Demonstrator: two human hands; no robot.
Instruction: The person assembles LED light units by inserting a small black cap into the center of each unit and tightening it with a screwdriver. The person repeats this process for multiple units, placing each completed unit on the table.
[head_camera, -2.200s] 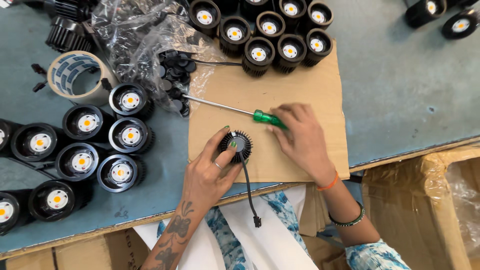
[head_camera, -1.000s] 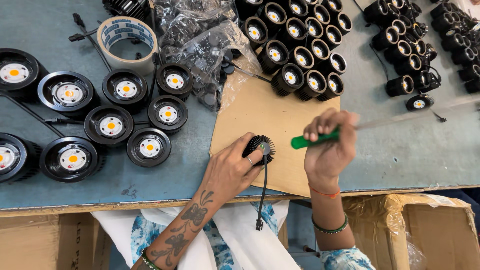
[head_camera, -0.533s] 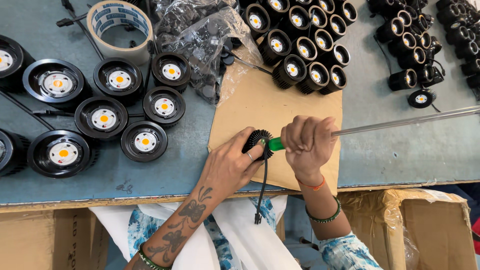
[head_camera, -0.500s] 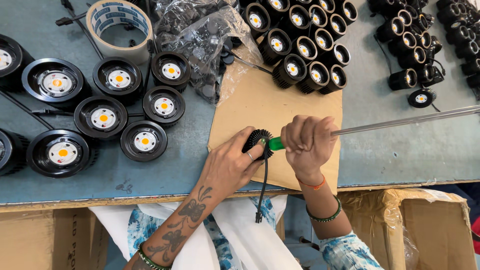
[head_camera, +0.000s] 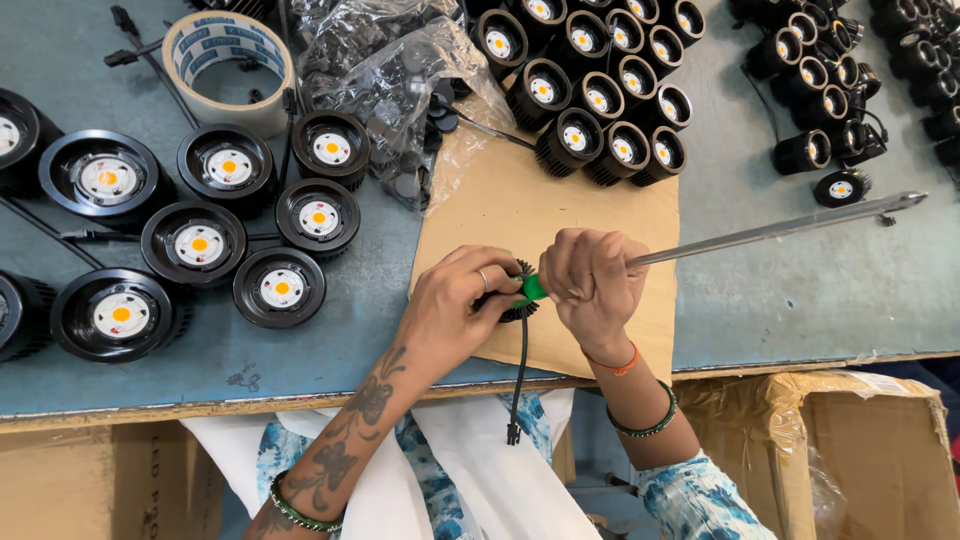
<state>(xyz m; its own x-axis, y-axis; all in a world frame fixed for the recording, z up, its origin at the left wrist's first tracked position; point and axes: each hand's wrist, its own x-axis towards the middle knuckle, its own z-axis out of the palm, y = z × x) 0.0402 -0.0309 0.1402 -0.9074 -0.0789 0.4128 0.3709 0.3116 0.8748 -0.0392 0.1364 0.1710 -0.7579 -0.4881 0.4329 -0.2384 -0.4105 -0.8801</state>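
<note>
My left hand (head_camera: 452, 308) grips a small black finned lamp housing (head_camera: 512, 305) on a sheet of brown cardboard (head_camera: 545, 215). A black cable (head_camera: 518, 385) hangs from the housing over the table edge. My right hand (head_camera: 592, 285) is closed around the green handle (head_camera: 533, 288) of a long screwdriver (head_camera: 775, 227). Its steel shaft points away to the right, above the table. The handle end sits against the housing, between my two hands.
Round black lamps (head_camera: 200, 243) with yellow centres lie at the left. More small black lamps (head_camera: 585, 95) are packed at the top and at the far right (head_camera: 830, 150). A tape roll (head_camera: 228, 60) and clear bags of parts (head_camera: 385, 75) lie behind. Cardboard boxes (head_camera: 860, 440) stand below the table edge.
My right hand picked up the screwdriver from the cardboard, swung its shaft out to the right and brought the green handle against the housing. My left hand stayed on the housing.
</note>
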